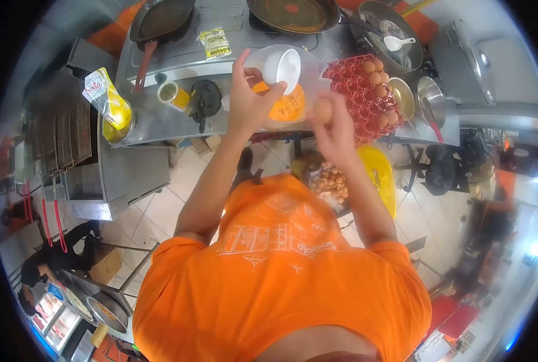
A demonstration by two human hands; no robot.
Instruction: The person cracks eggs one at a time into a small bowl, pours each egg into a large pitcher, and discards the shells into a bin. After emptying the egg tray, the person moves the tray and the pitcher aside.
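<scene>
My left hand (252, 96) is closed on a small white bowl (289, 71), tilted on its side over a translucent container (310, 57). Orange-yellow egg (289, 107) lies in the bottom of that container. In my right hand (335, 130), just right of the container, is a brown egg (323, 111) gripped by the fingers; the hand is slightly blurred. A red egg tray (348, 81) stands beside it, with several eggs (375, 78) along its right side and many bare pockets.
Pans (161, 19) sit on the stove behind. A yellow packet (214, 43), an opened can (173, 95) and a yellow pouch (109, 99) stand leftward. Metal bowls (430, 96) and a large pot (471, 66) are at right. Eggshells (329, 181) fill a bin below the counter.
</scene>
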